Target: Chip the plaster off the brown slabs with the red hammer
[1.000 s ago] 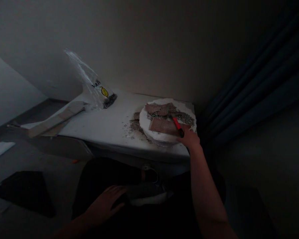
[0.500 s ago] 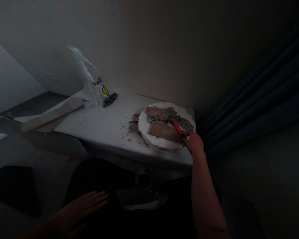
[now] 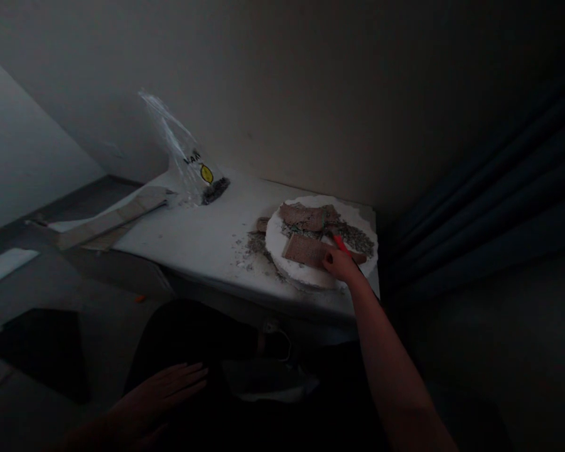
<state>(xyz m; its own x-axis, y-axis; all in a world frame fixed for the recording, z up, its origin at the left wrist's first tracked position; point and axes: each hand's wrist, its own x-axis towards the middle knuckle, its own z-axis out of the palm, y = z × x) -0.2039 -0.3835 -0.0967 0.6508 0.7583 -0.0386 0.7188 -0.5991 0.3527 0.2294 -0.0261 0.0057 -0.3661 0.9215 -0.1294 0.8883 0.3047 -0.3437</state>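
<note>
On the white table, a thick round white slab (image 3: 306,276) with a rough edge carries crumbly grey debris (image 3: 355,237) and brown textured pieces. One brown piece (image 3: 306,210) lies toward the back. Over the nearer brown strip (image 3: 304,250) is my right hand (image 3: 343,263), fingers closed, with thumb and fingertips at the strip's surface. A red-and-black-handled tool (image 3: 339,243) runs under this hand; its dark rear end shows beside my wrist, and its working end is too dim to identify. My left hand (image 3: 179,383) rests flat on my thigh, fingers stretched out, holding nothing.
A clear plastic bag (image 3: 183,144) with a yellow print and dark bits at its bottom stands on the table (image 3: 188,235). Flattened cardboard (image 3: 115,216) overhangs the left end. Loose crumbs (image 3: 245,248) lie left of the slab. A dark curtain (image 3: 489,207) hangs at right.
My right hand has moved left and forward along the tool, from beside the strip onto it. My left hand stays on my thigh. The view has shifted slightly.
</note>
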